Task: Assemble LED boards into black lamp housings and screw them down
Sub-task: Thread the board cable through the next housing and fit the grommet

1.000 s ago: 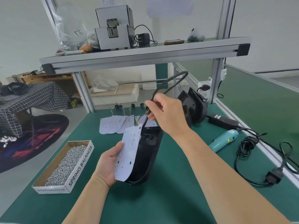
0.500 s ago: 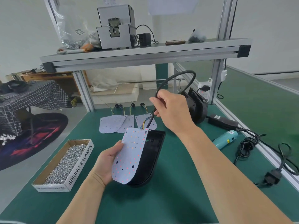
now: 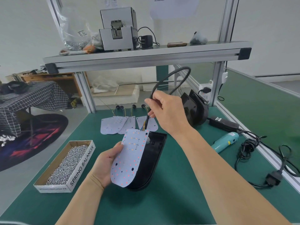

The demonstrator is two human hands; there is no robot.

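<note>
Tilted flatter than before, the LED board (image 3: 129,158) leans on the black housing (image 3: 154,156), left hand (image 3: 106,165) gripping it, right hand (image 3: 167,111) pinching its cable (image 3: 170,78) above, so seating seems next.

My white LED board (image 3: 129,157) is dotted red and orange; black housing (image 3: 151,161); green mat (image 3: 178,200); teal screwdriver (image 3: 226,141) at right.

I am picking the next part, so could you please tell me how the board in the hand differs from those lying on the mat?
The held board is tilted against the housing in the left hand; the spare boards lie flat on the mat. The held board's cable is pinched by the right hand; the spare boards' wires lie loose. Both are pale, round-ended.
</note>
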